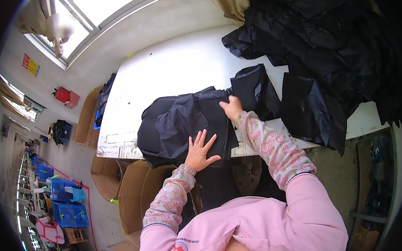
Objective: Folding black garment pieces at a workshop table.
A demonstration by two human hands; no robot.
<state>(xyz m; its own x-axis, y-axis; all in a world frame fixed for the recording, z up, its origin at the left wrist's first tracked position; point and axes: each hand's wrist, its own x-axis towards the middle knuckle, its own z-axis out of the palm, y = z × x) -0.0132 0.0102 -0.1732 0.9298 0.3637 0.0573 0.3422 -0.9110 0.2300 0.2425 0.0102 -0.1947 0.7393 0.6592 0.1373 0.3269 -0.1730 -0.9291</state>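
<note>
A folded stack of black fabric (173, 122), partly matte and partly shiny, lies at the front edge of the white table. My left hand (201, 152) presses flat on its near right part with the fingers spread. At the stack's right edge my right hand (232, 109) is closed, thumb toward the left, on the fabric's border; the fingertips are partly hidden. Just beyond that hand rests a smaller black fabric piece (253, 88). Farther right, another black piece (306, 104) hangs over the table's front edge.
A large heap of black fabric (319, 37) covers the right side of the white table (175, 65). Cardboard boxes (136, 192) stand below and left of the table. Blue crates (70, 214) and a person in pink (50, 231) are on the far left.
</note>
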